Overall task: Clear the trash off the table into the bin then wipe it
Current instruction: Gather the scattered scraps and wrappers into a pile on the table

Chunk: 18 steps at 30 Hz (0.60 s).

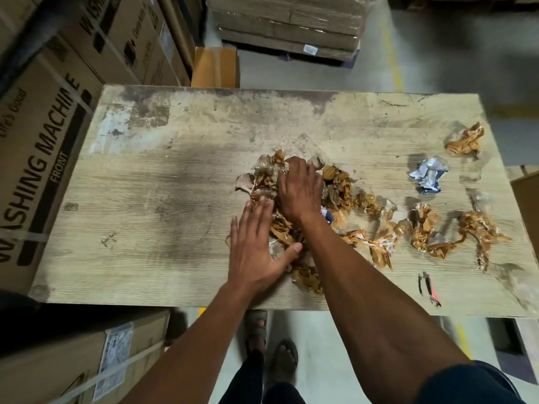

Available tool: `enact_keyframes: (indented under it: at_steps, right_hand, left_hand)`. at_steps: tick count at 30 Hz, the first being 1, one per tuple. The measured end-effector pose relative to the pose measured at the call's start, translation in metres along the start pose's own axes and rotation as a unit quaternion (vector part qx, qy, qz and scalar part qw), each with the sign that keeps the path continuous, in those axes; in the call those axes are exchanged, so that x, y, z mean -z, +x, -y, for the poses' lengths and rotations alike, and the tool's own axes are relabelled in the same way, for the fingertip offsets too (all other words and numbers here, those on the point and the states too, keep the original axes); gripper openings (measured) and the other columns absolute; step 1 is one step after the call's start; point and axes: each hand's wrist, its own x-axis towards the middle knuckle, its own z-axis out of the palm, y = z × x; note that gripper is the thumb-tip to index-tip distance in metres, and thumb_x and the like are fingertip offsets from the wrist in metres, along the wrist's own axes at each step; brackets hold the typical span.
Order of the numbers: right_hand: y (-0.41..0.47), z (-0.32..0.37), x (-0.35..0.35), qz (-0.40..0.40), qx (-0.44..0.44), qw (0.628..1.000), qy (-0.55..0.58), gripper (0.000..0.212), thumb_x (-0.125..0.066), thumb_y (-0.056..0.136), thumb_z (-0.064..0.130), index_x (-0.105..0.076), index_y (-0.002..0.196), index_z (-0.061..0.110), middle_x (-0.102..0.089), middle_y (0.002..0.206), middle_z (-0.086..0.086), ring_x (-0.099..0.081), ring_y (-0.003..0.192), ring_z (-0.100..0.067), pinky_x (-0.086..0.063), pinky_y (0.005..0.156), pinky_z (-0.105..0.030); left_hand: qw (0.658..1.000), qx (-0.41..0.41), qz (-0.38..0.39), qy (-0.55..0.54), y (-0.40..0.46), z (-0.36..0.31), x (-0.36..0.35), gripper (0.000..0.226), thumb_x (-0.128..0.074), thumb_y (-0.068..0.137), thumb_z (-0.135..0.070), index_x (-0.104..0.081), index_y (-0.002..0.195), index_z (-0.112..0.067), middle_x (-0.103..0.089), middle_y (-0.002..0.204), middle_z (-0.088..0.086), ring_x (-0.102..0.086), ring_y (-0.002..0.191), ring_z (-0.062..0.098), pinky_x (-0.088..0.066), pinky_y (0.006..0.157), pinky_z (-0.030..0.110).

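A heap of crumpled brown tape and clear plastic [338,185] lies in the middle of the worn wooden table [163,182]. My right hand [297,191] lies on top of the heap, its fingers curled into the scraps. My left hand [256,243] presses flat against the heap's left side, fingers straight, thumb tucked under the scraps. More brown tape wads [423,228] trail to the right, one more [466,139] sits near the far right edge, and a crumpled blue-white wrapper [428,174] lies between them. No bin is in view.
A small black-and-red tool [428,287] lies near the table's front right edge. Large washing-machine cartons [38,147] stand tight against the table's left side. A carton [81,357] sits at the lower left, stacked cardboard [291,24] behind the table. My feet stand on grey floor below.
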Motion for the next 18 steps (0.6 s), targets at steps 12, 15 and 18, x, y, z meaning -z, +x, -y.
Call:
enact_keyframes:
  at_steps: [12,15,18]
  right_hand:
    - [0.000,-0.011,0.015,0.065,0.016,0.995,0.076,0.039,-0.033,0.115,0.047,-0.044,0.137,0.017,-0.053,0.144,-0.008,-0.034,0.140,-0.030,-0.024,0.114,-0.052]
    - [0.005,-0.012,0.020,0.095,0.004,0.989,0.111,0.049,-0.026,0.114,0.056,-0.049,0.137,0.019,-0.054,0.145,-0.007,-0.036,0.140,-0.029,-0.026,0.115,-0.053]
    - [0.008,-0.014,0.031,0.099,-0.001,0.973,0.208,0.058,-0.018,0.113,0.054,-0.051,0.151,0.027,-0.052,0.155,-0.006,-0.043,0.142,-0.029,-0.032,0.117,-0.052]
  left_hand:
    - [0.998,0.007,-0.013,0.067,0.050,0.002,-0.017,0.115,-0.044,0.081,-0.097,-0.024,0.166,-0.023,-0.019,0.172,0.007,-0.015,0.161,0.036,-0.020,0.131,0.057]
    - [0.998,0.012,-0.009,0.069,0.053,0.001,-0.011,0.116,-0.048,0.077,-0.099,-0.024,0.165,-0.026,-0.022,0.170,0.005,-0.016,0.160,0.036,-0.019,0.131,0.059]
    - [0.997,0.011,-0.016,0.070,0.051,0.004,-0.003,0.115,-0.046,0.076,-0.102,-0.026,0.165,-0.031,-0.024,0.172,0.002,-0.016,0.161,0.036,-0.018,0.129,0.062]
